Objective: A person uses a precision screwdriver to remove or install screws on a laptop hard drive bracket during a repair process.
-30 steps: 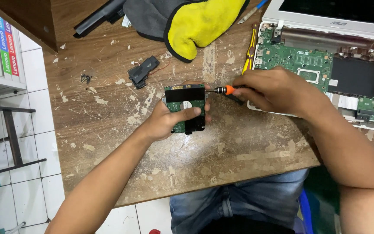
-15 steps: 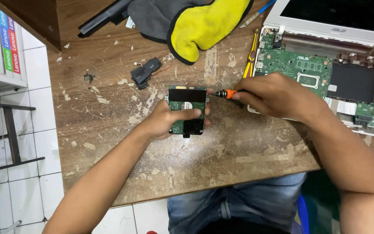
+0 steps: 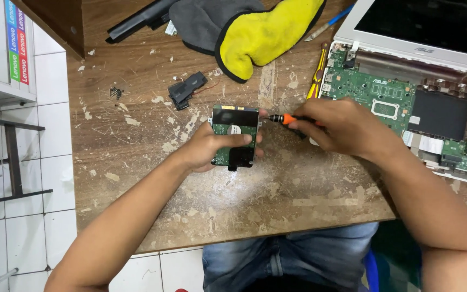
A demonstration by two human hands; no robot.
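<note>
The left hand [image 3: 212,148] holds a drive [image 3: 234,135] at the middle of the worn wooden surface [image 3: 136,162], circuit side up, its green board and black sheet facing the camera. The hand comes in from 7 o'clock and wraps the drive's left edge, with the thumb laid across the board toward 3 o'clock; the fingers are curled and closed on the drive rather than spread, seemingly to keep it from turning or sliding. The right hand [image 3: 341,127] reaches in from 3 o'clock with its fingers pressed together around the handle of a screwdriver [image 3: 282,118], whose orange collar and thin shaft point toward 9 o'clock and meet the drive's upper right edge, where a side screw would likely sit. Lying the tool nearly flat suits a screw in the side wall and not the top face. Whether the tip is seated in a screw head is too small to tell. At 10 o'clock from the drive lies a small black part [image 3: 186,89], apart from it, and further toward 9 o'clock a few tiny dark screws [image 3: 115,92]. At 12 o'clock a yellow and grey cloth [image 3: 255,32] is bunched beside a long black bar [image 3: 141,19]. At 2 to 3 o'clock an opened white laptop [image 3: 406,103] shows its green board, with a yellow tool [image 3: 317,75] just beside its left edge.
</note>
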